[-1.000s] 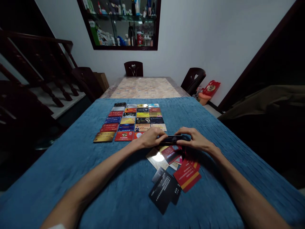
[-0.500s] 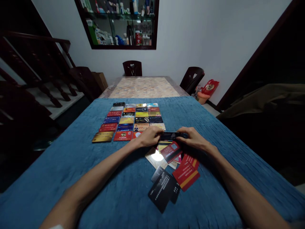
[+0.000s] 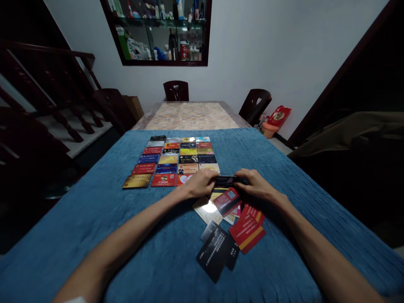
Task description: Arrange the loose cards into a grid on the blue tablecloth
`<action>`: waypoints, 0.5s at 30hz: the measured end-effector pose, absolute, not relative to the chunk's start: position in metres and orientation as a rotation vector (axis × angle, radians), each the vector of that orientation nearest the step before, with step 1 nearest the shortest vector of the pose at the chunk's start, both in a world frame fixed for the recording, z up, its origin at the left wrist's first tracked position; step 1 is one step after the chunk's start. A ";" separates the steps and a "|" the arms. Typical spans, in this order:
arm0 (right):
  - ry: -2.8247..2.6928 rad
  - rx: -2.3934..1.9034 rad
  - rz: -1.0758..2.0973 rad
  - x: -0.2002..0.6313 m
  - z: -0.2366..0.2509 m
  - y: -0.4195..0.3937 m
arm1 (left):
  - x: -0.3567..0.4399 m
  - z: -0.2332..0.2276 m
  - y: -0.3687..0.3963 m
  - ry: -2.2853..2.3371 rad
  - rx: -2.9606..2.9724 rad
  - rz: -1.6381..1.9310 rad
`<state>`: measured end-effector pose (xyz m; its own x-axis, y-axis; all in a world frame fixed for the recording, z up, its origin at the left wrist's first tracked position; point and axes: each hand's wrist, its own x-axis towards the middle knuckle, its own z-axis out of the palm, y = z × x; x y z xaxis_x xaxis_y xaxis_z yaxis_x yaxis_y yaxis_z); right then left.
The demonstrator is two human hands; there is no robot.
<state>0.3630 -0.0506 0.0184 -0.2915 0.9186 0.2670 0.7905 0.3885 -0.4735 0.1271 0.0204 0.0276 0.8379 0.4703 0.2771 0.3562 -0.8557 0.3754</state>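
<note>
Two chairs (image 3: 176,90) beyond blue tablecloth (image 3: 94,219)

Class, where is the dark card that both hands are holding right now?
The dark card sits centre frame, pinched between left hand and right hand, just past the loose pile, at the grid's near-right corner.

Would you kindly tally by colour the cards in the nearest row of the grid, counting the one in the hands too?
Gold card: 1
Red cards: 2
Dark card, held by left hand and right hand: 1
Total: 4
</note>
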 end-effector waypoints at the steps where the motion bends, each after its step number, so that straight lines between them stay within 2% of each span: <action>1: -2.157 -1.466 0.340 0.363 0.018 -0.051 | 0.127 0.027 0.020 0.625 2.706 0.521; 15: -2.158 -1.445 0.323 0.363 0.019 -0.051 | 0.129 0.025 0.015 0.590 2.794 0.503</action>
